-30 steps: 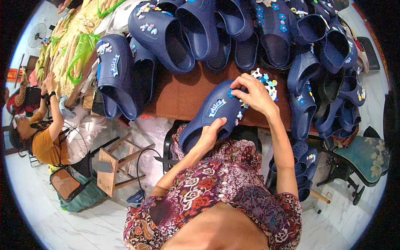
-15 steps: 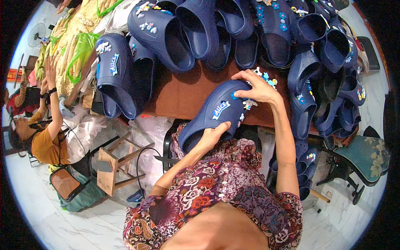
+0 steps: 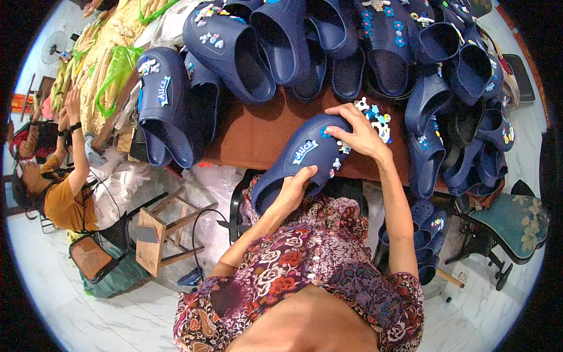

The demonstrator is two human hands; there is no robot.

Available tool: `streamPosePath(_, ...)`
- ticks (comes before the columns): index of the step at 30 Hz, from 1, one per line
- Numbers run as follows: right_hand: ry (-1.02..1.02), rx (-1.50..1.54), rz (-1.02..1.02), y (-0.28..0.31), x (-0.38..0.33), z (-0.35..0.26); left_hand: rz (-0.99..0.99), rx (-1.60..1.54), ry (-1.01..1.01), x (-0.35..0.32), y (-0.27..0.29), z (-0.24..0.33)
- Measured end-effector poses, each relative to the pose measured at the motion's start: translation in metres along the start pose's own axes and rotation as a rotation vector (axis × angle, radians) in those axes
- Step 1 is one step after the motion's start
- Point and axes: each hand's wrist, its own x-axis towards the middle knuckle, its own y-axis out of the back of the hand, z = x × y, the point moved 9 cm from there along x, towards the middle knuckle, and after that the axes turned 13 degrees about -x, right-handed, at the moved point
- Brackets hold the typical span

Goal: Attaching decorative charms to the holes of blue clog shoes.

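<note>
A navy-blue clog [image 3: 284, 167] is held in front of me at the table's near edge, tilted with its toe toward the far right. My left hand [image 3: 298, 186] grips its side near the heel opening, thumb on top and the other fingers hidden beneath. Over the toe curves my right hand [image 3: 358, 134], its thumb beside a blue flower charm [image 3: 324, 133] and its fingers around the toe's far side. A light-blue banner charm [image 3: 305, 152] and small white figure charms [image 3: 339, 163] decorate the upper. Beyond my right hand lies a cluster of loose charms [image 3: 380, 122].
Many navy clogs [image 3: 230, 56] are piled along the table's far side and right end. The brown tabletop [image 3: 246, 129] shows between. A wooden stool [image 3: 153, 240] and a co-worker [image 3: 67, 196] are at the left. An office chair [image 3: 509, 220] stands at the right.
The clog has turned slightly and shifted a little to the left. My right thumb remains by the flower charm, and more of the loose charm cluster shows behind the hand.
</note>
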Motion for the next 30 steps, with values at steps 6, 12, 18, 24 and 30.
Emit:
streamPosePath(6, 0.06, 0.022, 0.071, 0.012, -0.009, -0.015, 0.015, 0.017, 0.021, 0.0, 0.006, -0.004)
streamPosePath(12, 0.088, -0.132, 0.073, 0.009, -0.009, -0.04, -0.076, 0.108, -0.059, -0.002, -0.005, -0.005)
streamPosePath(18, 0.063, -0.131, 0.075, 0.008, -0.009, -0.039, -0.08, 0.118, -0.01, -0.005, -0.009, -0.005)
streamPosePath(24, 0.144, -0.153, 0.094, 0.007, -0.015, -0.046, -0.065, 0.062, -0.026, -0.002, -0.004, -0.004)
streamPosePath(30, 0.139, -0.126, 0.082, 0.005, -0.017, -0.047, 0.003, -0.142, 0.034, 0.002, -0.002, -0.009)
